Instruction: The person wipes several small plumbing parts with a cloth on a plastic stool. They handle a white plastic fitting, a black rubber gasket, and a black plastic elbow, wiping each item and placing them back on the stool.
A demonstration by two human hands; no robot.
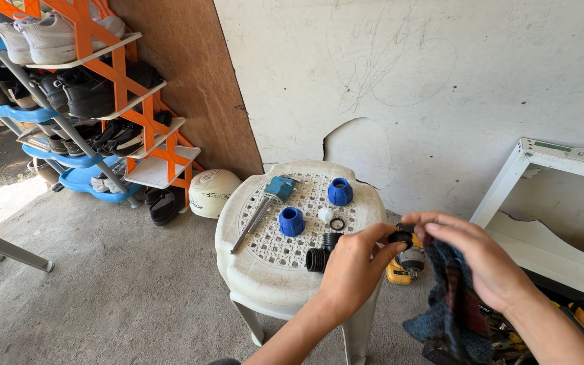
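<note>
Nearest, the left hand [354, 267] pinches one small black ring fitting [400, 236] between thumb and fingers, just off the right edge of the white plastic stool [251, 270]; the right hand [471, 260] touches the same fitting from the other side, closed around a dark cloth [451, 307]; on the stool lie one blue-headed metal tool [265, 203], two blue caps [291, 222], one white piece [325, 215], one black O-ring [337, 224] and one black threaded connector [322, 251].
</note>
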